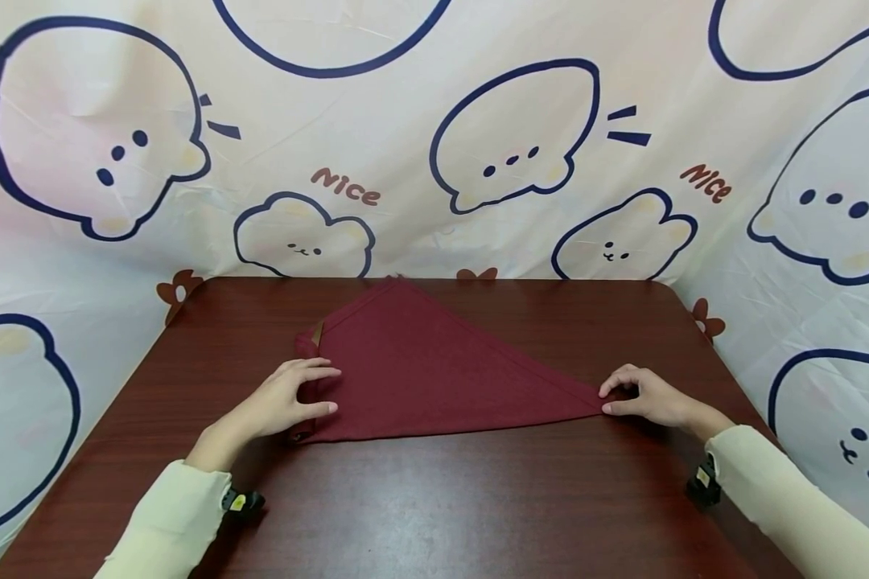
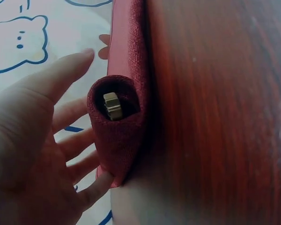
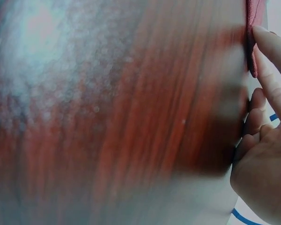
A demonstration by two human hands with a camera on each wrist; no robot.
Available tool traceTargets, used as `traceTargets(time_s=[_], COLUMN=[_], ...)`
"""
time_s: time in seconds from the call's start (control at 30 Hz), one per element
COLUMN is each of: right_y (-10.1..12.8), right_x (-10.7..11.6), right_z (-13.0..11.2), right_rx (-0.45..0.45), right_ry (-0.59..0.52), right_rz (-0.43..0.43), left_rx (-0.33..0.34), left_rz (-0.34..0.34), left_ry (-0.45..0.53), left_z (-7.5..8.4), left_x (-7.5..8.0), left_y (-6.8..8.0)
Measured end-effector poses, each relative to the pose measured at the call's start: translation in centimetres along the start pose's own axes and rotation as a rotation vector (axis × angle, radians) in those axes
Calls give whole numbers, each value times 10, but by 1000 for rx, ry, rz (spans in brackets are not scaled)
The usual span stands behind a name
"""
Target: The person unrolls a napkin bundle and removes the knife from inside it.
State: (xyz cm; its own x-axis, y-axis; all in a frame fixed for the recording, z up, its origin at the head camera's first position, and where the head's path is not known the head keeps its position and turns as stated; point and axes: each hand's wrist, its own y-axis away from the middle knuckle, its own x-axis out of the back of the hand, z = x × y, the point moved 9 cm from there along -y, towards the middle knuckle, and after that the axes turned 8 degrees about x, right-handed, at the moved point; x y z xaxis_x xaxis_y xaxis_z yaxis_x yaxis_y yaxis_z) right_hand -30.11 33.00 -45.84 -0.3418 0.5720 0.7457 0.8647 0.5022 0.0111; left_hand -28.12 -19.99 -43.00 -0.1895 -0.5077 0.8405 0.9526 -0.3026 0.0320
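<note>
Maroon cloth (image 1: 434,378), folded into a triangle, lies mid-tabletop (image 1: 434,507). I see my left hand (image 1: 286,398) with relaxed fingers resting on its rolled left edge, nothing grasped. My right hand (image 1: 648,396) pinches the cloth's pointed right corner against the tabletop.

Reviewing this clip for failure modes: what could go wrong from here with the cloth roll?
1. The rolled end is loose around the small brass-coloured piece inside; the left hand only touches it with straight fingers, so it may unroll.
2. The right hand holds just the cloth's far tip; a pull could skew the triangle on the table.
</note>
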Motion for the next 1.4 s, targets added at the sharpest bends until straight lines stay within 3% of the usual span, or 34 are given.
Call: traceTargets(time_s=[0.37, 1.0, 1.4], right_y=[-1, 1, 0], right_x=[0, -2, -2], right_z=[1, 2, 3], right_rx=[-1, -31, -13], right_ry=[-5, -24, -15], right_rz=[-5, -10, -8], left_rx=[20, 34, 42], left_rz=[-25, 0, -14], left_ry=[-64, -46, 18], left_z=[-2, -12, -26], left_x=[-6, 3, 8], left_y=[1, 10, 16])
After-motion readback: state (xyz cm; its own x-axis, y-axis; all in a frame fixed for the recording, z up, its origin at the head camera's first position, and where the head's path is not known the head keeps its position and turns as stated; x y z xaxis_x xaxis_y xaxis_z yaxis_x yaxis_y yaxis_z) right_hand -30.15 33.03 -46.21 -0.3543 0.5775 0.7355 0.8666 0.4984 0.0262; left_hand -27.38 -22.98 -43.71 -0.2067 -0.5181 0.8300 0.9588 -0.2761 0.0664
